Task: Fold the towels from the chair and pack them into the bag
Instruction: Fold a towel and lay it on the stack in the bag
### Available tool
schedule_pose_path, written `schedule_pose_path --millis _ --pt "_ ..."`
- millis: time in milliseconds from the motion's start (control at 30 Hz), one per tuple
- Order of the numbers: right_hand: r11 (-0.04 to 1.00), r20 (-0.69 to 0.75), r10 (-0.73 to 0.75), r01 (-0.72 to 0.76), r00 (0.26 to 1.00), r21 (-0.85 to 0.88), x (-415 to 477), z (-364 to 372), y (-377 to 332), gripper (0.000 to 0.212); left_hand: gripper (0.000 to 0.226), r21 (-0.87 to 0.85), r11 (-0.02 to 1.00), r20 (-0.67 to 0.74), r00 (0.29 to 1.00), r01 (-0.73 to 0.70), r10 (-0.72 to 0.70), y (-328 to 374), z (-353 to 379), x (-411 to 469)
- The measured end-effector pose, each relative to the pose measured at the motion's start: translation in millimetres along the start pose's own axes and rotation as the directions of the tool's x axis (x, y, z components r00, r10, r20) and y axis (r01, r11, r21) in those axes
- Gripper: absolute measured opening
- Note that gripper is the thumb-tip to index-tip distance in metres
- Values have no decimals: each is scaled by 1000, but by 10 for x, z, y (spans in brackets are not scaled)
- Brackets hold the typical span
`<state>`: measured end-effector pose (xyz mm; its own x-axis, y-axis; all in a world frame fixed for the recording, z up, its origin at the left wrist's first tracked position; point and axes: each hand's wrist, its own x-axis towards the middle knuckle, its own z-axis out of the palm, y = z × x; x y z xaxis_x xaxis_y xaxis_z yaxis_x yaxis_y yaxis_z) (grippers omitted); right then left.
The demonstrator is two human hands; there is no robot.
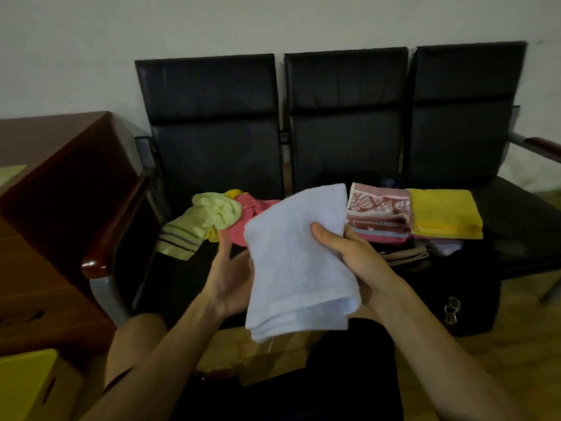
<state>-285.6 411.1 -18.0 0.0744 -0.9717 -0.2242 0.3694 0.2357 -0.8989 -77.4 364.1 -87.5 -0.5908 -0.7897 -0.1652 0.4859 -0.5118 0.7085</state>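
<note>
I hold a folded white towel [296, 262] upright in front of me, above my lap. My right hand [349, 253] grips its right edge, thumb on the front. My left hand [230, 275] lies flat against its left side, partly hidden behind the cloth. On the left seat of the black chair row [212, 132] lie unfolded towels: a pale green striped one [200, 223] and a pink one [243, 220]. To the right, folded towels are stacked on the open black bag [449, 284]: a red patterned one [379, 208] and a yellow one [444, 212].
A dark wooden desk [60, 192] stands at the left, close to the chair's wooden armrest [112, 232]. A yellow box [27, 387] sits at the lower left. Keys [452, 309] hang on the bag's front. The wooden floor shows below my knees.
</note>
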Motion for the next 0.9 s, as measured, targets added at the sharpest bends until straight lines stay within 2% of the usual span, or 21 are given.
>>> schedule_pose_path --millis 100,167,233,267,333,400,467,600,833,900 --pt "996 -113 20 -9 993 94 97 -318 53 37 86 39 987 21 988 155 -156 -251 124 226" --pt "998 -273 65 -59 960 30 200 -485 202 33 73 163 962 -81 975 219 -208 -346 166 416" --pt "993 -559 39 -93 829 -68 219 -753 335 26 51 263 926 -165 958 271 -234 -415 159 643" --pt "988 -525 55 -123 849 -96 237 -882 350 26 47 309 906 -173 954 289 -245 -442 156 771" --pt "969 -348 89 -162 933 -187 300 -1214 363 38 48 422 860 -151 958 287 -245 -488 160 1044" --pt "964 -316 102 -172 943 -203 351 -1614 256 34 47 528 809 -142 966 260 -217 -514 219 1399" --pt "964 -331 55 -137 942 -228 602 -1822 121 21 47 591 772 -134 972 235 -193 -484 338 1754" --pt "949 -394 -18 -109 919 -296 1216 -2303 -315 40 48 623 763 -101 985 170 -136 -337 557 2581" --pt "935 -406 -45 -105 913 -339 2140 -3014 -755 25 49 650 744 -80 987 158 -140 -214 641 3796" --pt "927 -390 -41 -110 920 -358 2358 -3183 -721 31 50 677 719 -104 987 159 -120 -247 574 4060"
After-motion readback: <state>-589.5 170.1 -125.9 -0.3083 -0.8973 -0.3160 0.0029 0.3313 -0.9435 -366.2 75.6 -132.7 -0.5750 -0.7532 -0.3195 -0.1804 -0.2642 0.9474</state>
